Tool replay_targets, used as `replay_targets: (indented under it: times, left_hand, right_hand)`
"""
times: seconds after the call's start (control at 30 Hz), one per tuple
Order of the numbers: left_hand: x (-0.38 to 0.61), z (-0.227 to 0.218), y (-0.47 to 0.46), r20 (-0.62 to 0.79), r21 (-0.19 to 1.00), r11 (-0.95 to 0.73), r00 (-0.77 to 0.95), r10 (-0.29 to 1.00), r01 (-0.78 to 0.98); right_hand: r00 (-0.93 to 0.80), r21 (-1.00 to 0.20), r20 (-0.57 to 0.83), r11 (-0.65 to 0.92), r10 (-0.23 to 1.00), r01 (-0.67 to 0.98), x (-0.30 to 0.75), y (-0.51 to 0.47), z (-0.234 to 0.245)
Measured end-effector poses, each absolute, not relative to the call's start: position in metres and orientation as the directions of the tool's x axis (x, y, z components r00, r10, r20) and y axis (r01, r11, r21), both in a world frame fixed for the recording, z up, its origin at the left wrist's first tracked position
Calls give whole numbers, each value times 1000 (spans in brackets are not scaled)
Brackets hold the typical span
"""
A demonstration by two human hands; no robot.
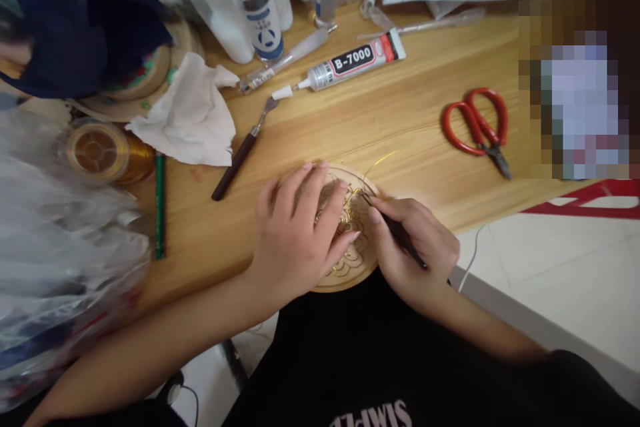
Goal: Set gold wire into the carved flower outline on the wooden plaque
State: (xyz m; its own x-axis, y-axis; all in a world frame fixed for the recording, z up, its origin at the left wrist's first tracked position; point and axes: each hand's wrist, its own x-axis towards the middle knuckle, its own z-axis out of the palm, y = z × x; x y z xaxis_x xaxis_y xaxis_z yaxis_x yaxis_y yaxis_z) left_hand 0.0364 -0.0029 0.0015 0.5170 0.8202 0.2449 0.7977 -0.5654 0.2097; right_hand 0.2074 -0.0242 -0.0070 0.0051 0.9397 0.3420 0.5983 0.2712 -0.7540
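A round wooden disc (pixel 371 260) with a scalloped line pattern and gold wire on it lies at the table's near edge. My left hand (pixel 300 227) rests over its left side, fingers spread and thumb on the pattern. My right hand (pixel 417 247) is closed around dark tweezers (pixel 403 239), their tips at the disc's upper right. Beside the tips, a loose end of gold wire (pixel 380 161) sticks up past the rim. Part of the pattern is hidden under my left hand.
Beyond the disc lie a B-7000 glue tube (pixel 350 63), a small spatula (pixel 240 160) and red-handled cutters (pixel 480 123). At left are a spool of gold wire (pixel 107 150), a green pencil (pixel 159 207), a crumpled cloth (pixel 193 113) and plastic bags (pixel 65 247). Bottles (pixel 260 7) stand behind.
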Motion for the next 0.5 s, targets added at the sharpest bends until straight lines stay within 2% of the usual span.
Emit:
replay_targets:
  times: [0.5]
  left_hand:
    - [38,0,-7,255,251,-532,475,842,809]
  right_hand:
    - [61,-677,441,287,895,677,195,-29,-14]
